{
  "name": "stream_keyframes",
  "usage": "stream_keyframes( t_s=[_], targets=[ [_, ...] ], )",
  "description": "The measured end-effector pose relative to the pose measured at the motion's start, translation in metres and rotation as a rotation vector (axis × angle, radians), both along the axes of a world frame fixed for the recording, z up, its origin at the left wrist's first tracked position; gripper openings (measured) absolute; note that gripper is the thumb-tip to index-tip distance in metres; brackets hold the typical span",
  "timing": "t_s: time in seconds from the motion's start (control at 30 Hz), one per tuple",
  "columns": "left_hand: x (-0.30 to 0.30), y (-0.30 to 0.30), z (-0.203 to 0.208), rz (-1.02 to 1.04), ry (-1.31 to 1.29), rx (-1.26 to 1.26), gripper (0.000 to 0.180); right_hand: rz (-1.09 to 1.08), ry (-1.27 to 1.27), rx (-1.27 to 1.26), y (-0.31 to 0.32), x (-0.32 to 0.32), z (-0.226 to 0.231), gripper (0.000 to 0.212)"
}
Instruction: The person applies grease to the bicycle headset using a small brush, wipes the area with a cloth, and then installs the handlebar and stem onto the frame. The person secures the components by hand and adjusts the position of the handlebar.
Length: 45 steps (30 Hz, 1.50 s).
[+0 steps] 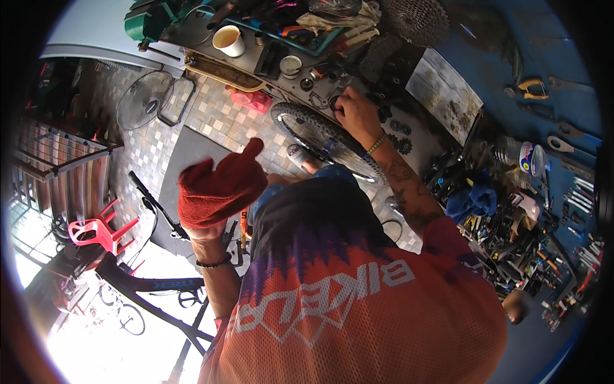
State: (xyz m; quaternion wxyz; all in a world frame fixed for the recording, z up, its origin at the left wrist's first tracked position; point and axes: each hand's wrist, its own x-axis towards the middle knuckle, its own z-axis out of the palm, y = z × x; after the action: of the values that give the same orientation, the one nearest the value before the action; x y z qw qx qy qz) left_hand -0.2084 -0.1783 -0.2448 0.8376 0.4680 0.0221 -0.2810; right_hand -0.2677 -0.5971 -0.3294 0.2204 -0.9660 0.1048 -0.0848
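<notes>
My left hand [203,232] is raised at the left, with a red cloth [217,189] over it. The cloth hides most of the fingers and sticks up in a narrow point at its right. My right hand [357,114] reaches to the workbench [419,118], fingers bent and close together over a small dark part. What they pinch is hidden. Close to that hand lie toothed sprockets [401,144] and small round parts. A bicycle wheel [326,137] with a knobby tyre leans by the bench edge, below my right hand.
On the bench stand a paper cup [228,41], a round tin [290,66] and a teal tray [313,48] of tools. Tools hang on the blue wall [537,57] at right. A fan [146,100], a red chair [103,227] and a dark bicycle frame [150,283] are at left.
</notes>
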Motion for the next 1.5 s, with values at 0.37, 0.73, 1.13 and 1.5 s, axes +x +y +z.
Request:
stream_keyframes(
  t_s=[0.37, 0.73, 1.13, 1.5],
  targets=[
    [-0.032, -0.084, -0.015, 0.0, -0.239, 0.292, 0.036, 0.072, 0.002, 1.965, 0.035, -0.018, 0.093, 0.031],
    [-0.034, -0.096, 0.072, 0.351, 0.068, -0.127, 0.023, 0.596, 0.109, 1.019, 0.113, 0.035, 0.108, 0.043],
    [-0.092, 0.051, 0.09, 1.003, -0.135, -0.092, 0.022, 0.593, 0.465, 1.79, 0.222, 0.051, 0.073, 0.02],
    [-0.13, 0.124, 0.104, 1.294, -0.194, -0.101, 0.018, 1.149, 1.208, 0.937, 0.288, 0.036, 0.116, 0.065]
  ],
)
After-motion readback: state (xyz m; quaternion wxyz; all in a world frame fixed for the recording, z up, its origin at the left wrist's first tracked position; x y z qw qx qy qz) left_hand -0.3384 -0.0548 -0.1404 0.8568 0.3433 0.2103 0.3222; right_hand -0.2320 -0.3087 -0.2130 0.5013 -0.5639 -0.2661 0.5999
